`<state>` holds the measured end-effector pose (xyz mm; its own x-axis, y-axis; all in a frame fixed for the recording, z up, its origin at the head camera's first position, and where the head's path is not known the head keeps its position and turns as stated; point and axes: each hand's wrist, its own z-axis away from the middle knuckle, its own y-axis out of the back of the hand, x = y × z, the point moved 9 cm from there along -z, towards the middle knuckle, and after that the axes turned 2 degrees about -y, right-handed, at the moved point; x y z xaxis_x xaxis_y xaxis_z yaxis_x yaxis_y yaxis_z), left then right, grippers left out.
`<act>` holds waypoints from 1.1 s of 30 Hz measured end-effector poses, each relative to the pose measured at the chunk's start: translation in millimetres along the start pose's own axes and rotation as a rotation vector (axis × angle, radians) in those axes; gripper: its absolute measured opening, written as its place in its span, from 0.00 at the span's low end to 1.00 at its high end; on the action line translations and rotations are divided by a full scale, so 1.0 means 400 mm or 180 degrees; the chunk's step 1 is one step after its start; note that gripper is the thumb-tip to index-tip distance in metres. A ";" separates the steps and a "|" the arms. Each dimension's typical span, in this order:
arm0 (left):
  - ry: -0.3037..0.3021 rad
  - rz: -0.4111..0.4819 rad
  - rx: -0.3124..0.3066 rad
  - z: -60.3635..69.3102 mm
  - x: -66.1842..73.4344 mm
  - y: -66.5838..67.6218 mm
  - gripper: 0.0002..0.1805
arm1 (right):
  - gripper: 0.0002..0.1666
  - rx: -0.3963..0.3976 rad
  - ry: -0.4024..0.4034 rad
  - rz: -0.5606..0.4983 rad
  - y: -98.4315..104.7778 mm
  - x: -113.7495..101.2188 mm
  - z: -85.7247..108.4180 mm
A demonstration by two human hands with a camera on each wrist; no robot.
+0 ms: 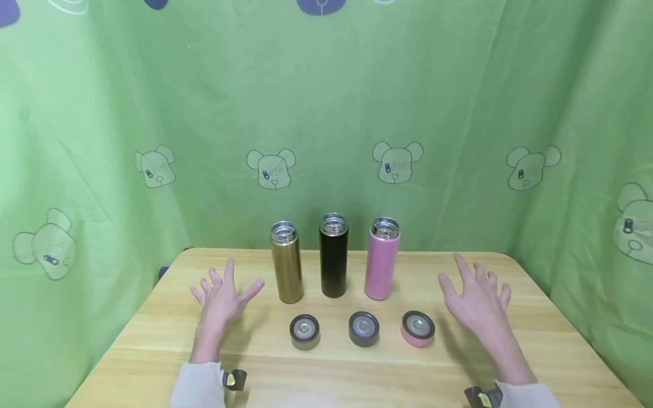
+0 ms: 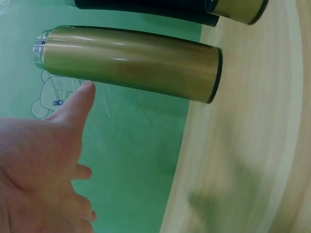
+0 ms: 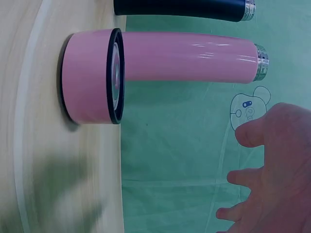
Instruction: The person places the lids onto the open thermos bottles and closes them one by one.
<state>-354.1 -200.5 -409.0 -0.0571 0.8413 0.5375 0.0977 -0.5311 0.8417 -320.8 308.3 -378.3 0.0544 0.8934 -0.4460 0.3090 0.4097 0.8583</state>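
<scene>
Three uncapped bottles stand upright in a row: gold [image 1: 288, 272], black [image 1: 334, 260] and pink [image 1: 381, 263]. In front of them lie a gold-sided lid [image 1: 305, 332], a dark lid [image 1: 364, 329] and a pink lid [image 1: 418, 328]. The left hand [image 1: 221, 300], fingers spread and empty, hovers left of the gold bottle [image 2: 131, 63]. To the right of the pink bottle [image 3: 189, 57] and pink lid [image 3: 87, 77], the right hand [image 1: 476, 297] is also spread and empty above the table.
The bottles and lids are on a light wooden table [image 1: 285, 379]. A green curtain [image 1: 326, 102] with bear-head prints hangs behind the table and along both sides. Dark bands with small yellow patches sit at both wrists.
</scene>
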 end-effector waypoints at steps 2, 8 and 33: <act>0.0005 0.0034 -0.0013 0.002 0.005 -0.003 0.59 | 0.43 -0.0005 0.0008 -0.0012 0.002 -0.002 0.002; 0.0007 0.0152 -0.0062 0.004 0.019 -0.007 0.59 | 0.43 -0.0018 0.0065 -0.0084 0.006 -0.027 0.006; -0.0121 0.0358 -0.0034 0.012 0.082 -0.012 0.58 | 0.44 -0.0092 0.0372 -0.0458 0.001 -0.172 0.041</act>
<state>-351.7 -169.9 -395.8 -0.0088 0.7794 0.6265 0.0910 -0.6233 0.7767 -308.8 244.1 -351.3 -0.0995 0.8398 -0.5336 0.2782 0.5384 0.7955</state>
